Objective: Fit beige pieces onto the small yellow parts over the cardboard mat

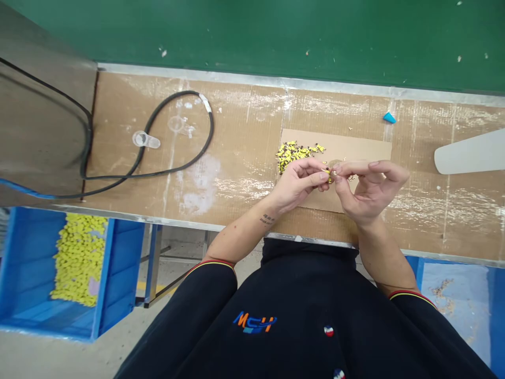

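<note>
A small yellow piece with a dark end (329, 179) is pinched in the fingertips of the left hand (299, 182), above the near part of a plain cardboard sheet (366, 148). The left thumb and fingers are closed on it, the other fingers curled beneath. Just beside it, the right hand (365, 193) brings thumb and forefinger nearly together at the piece, its other fingers loosely spread; something pale shows at those tips, too small to make out, and I cannot tell whether they grip it. Next to the left hand, a loose pile of similar yellow and dark pieces (294, 153) lies on the left part of the sheet. The sheet rests on a workbench (244, 158) covered with brown, shiny-taped cardboard. Beyond the sheet's far right corner lies a little blue cone-shaped object (389, 118); farther right is a white cylinder (469, 153). To the left, a black cable (212, 126) loops across the bench, near two clear plastic items (146, 139). Below the bench's left end, a blue bin (120, 258) holds many yellow pieces (81, 258); at lower right, another blue bin (496, 316) contains scattered small bits (444, 295) on a pale sheet.
</note>
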A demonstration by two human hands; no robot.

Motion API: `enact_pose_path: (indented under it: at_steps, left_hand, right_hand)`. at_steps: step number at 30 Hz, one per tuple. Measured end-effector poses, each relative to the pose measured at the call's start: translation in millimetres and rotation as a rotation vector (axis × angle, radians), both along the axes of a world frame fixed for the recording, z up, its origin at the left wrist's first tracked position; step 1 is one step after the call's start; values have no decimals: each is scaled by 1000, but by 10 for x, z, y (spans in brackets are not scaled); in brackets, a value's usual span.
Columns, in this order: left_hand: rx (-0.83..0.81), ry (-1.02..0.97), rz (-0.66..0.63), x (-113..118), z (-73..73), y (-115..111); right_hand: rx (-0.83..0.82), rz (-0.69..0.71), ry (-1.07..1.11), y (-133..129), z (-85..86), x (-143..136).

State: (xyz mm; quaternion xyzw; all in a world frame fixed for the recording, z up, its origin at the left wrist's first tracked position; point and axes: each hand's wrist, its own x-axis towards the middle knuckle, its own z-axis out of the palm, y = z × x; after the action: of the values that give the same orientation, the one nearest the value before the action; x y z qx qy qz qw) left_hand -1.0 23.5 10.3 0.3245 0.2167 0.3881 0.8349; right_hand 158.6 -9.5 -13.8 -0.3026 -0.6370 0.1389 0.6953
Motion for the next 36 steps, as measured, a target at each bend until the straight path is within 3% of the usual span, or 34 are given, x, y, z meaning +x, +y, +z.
enact_pose_path:
  at_steps: [9, 25, 31, 36]
  left_hand:
    - [-120, 59, -73, -17, 95, 9]
    - [-97, 115, -67, -11, 80, -5]
    - [4, 103, -58, -11, 34, -3]
    - [227, 162, 14, -18, 41, -16]
  right_hand:
    - [-21, 55, -88, 9, 110, 85]
    - [-35, 49, -207, 24, 123, 161]
    - [-28, 56, -216, 22, 107, 179]
    - [-35, 51, -235, 19, 153, 181]
